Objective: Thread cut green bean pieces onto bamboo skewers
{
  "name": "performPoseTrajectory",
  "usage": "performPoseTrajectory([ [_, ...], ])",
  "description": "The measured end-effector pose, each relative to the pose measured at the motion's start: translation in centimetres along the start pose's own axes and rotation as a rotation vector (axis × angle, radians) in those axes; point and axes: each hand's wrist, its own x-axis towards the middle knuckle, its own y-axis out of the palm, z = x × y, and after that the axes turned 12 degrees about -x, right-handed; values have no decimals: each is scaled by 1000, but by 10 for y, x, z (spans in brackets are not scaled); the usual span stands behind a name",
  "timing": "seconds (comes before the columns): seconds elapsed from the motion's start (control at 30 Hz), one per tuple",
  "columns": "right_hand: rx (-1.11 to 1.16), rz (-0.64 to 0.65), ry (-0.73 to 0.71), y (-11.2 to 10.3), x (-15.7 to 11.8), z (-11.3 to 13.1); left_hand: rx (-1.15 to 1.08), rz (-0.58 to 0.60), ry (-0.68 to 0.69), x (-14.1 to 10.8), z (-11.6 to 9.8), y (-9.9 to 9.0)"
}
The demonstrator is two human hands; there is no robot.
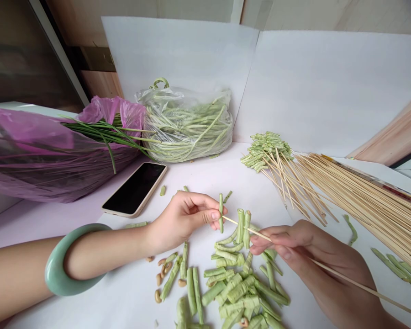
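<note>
My left hand (192, 214) pinches a short piece of green bean (221, 213) between thumb and fingers, at the pointed end of a thin wooden skewer (356, 281). My right hand (315, 256) is closed around that skewer, which runs back past the wrist toward the lower right. Two more bean pieces (240, 226) are threaded on the skewer between my hands, standing crosswise to it. Below them lies a loose pile of cut bean pieces (239, 290). Several pale brown beans (158, 296) are scattered left of the pile.
Finished-looking bean skewers (267, 151) lie stacked at the back right, beside a large bundle of bare skewers (370, 201). A phone (135, 189) lies at the left. Behind stand a clear bag of long beans (192, 128) and a purple bag (55, 155) holding green stalks.
</note>
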Motion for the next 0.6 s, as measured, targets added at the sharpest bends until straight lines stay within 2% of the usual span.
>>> performPoseTrajectory([
  [0.2,-13,11,9,0,1,-2,-44,1,-38,1,1,0],
  [0.4,-95,-35,31,0,-3,-4,-284,-23,-62,3,5,1],
  [0.6,-70,-55,38,4,-2,-3,-406,-77,-122,2,3,3],
])
